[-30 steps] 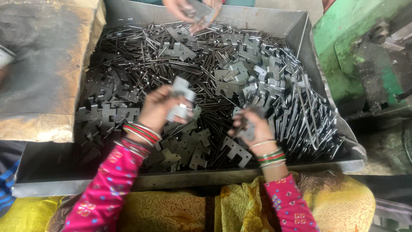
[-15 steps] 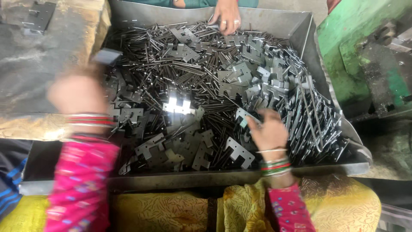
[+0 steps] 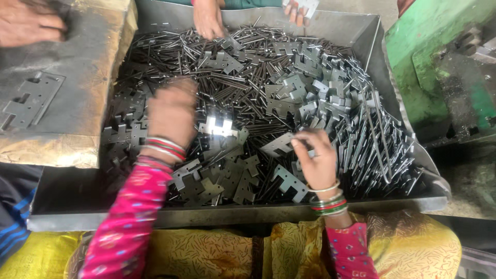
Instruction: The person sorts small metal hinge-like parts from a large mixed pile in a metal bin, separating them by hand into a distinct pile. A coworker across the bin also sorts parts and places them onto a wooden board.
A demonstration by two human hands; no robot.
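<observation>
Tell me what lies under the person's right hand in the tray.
Under the right hand: flat notched metal plates heaped over thin rods in the tray. What the palm covers is hidden.

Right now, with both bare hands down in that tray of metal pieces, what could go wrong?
The left hand and right hand are bare among stamped metal plates and thin rods, so a cut or a prick seems possible. The right hand pinches a plate from a tangled heap, which may snag. Another person's hands reach into the same tray, so a bump is possible.
</observation>
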